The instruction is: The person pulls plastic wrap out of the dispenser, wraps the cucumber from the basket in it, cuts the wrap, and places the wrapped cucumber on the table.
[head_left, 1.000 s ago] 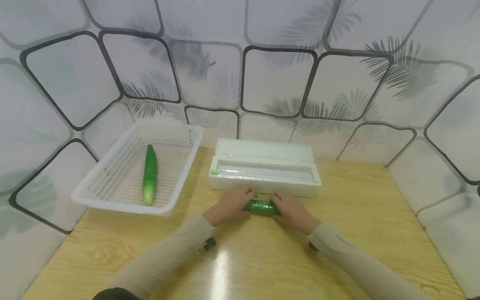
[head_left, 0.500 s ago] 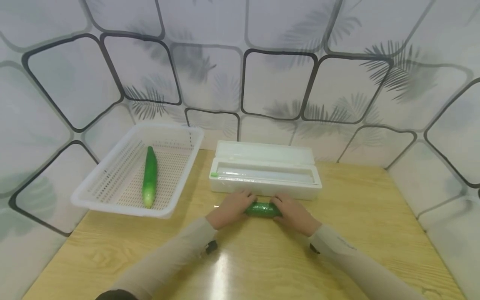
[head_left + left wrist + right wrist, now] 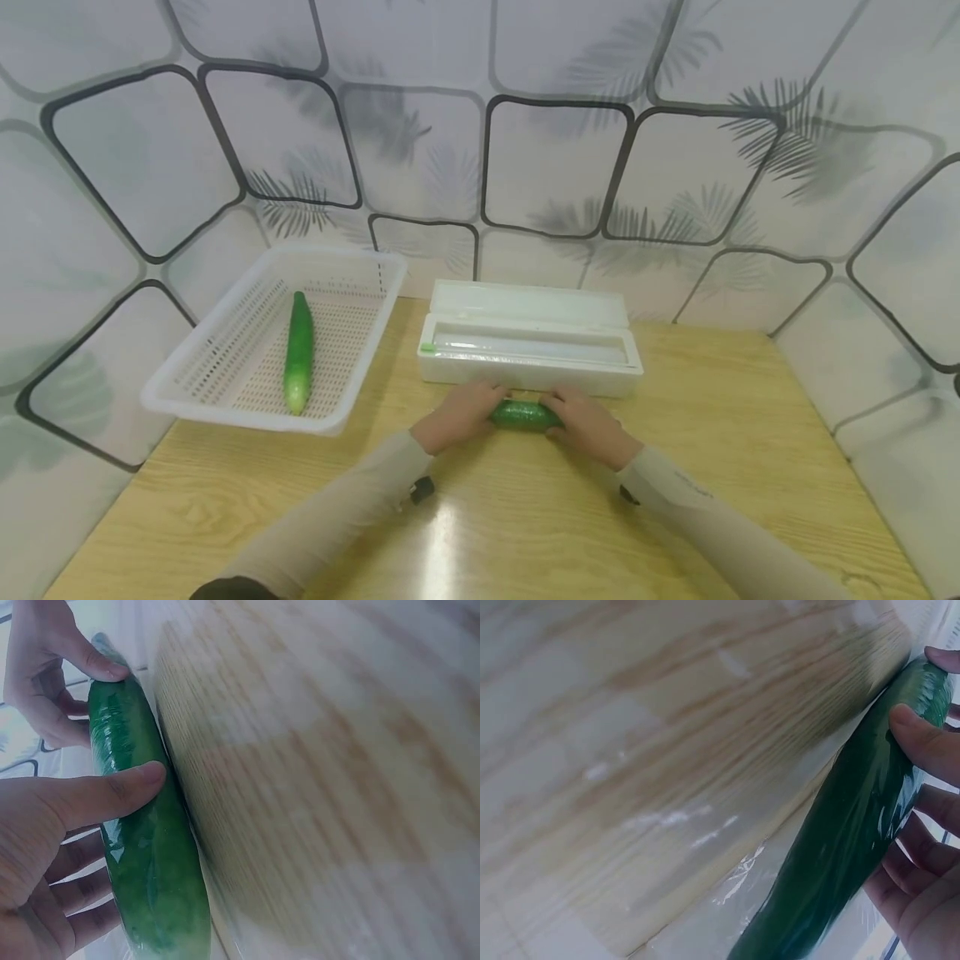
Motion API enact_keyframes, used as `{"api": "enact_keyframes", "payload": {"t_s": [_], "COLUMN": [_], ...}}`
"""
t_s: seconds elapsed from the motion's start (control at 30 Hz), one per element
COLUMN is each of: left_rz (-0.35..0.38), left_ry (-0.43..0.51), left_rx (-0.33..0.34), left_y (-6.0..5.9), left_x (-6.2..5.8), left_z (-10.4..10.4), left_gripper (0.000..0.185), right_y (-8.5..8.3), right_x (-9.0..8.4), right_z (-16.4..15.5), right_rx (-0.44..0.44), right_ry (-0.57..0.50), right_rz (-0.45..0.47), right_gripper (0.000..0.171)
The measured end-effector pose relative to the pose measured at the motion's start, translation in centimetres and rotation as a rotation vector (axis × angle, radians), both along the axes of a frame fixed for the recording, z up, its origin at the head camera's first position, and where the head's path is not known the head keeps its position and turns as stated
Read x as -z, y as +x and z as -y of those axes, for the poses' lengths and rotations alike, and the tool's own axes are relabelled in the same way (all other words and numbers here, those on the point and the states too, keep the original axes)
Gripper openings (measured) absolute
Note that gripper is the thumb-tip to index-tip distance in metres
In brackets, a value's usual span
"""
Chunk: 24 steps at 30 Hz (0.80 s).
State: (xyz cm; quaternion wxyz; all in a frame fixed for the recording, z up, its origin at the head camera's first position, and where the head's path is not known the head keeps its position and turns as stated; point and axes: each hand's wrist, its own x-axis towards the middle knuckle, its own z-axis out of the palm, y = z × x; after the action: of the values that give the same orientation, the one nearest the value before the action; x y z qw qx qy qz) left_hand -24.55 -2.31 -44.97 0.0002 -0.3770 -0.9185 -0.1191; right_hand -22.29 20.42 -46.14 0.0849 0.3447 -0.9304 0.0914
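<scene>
A green cucumber (image 3: 523, 414) wrapped in clear film lies on the wooden table (image 3: 712, 433) just in front of a white cling-film dispenser box (image 3: 529, 337). My left hand (image 3: 459, 414) grips its left end, thumb on the near side and fingers behind. My right hand (image 3: 587, 426) grips its right end the same way. In the left wrist view the wrapped cucumber (image 3: 146, 847) shines under my thumb (image 3: 112, 795). In the right wrist view the cucumber (image 3: 847, 847) rests on film spread on the table.
A white perforated basket (image 3: 225, 392) stands at the left with a second, bare cucumber (image 3: 298, 351) lying in it. The dispenser's lid is open, showing the film roll. Tiled walls close in behind and on both sides.
Both hands and the wrapped cucumber have shifted slightly away from me, toward the dispenser box. The basket and its cucumber have not moved.
</scene>
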Motion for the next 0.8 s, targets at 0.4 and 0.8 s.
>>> {"api": "enact_keyframes", "payload": {"t_s": [0.4,0.8], "left_rz": [0.044,0.055], "left_ry": [0.040,0.022], "left_rx": [-0.017,-0.046], "left_y": [-0.20,-0.29], "left_x": [0.09,0.14], "left_z": [0.20,0.32], "left_gripper": [0.039,0.045], "right_y": [0.14,-0.29], "right_x": [-0.34,-0.15], "right_z": [0.09,-0.01], "right_rx": [0.062,0.130], "right_ry": [-0.014,-0.074], "right_rz": [0.051,0.120], "right_gripper": [0.050,0.042]}}
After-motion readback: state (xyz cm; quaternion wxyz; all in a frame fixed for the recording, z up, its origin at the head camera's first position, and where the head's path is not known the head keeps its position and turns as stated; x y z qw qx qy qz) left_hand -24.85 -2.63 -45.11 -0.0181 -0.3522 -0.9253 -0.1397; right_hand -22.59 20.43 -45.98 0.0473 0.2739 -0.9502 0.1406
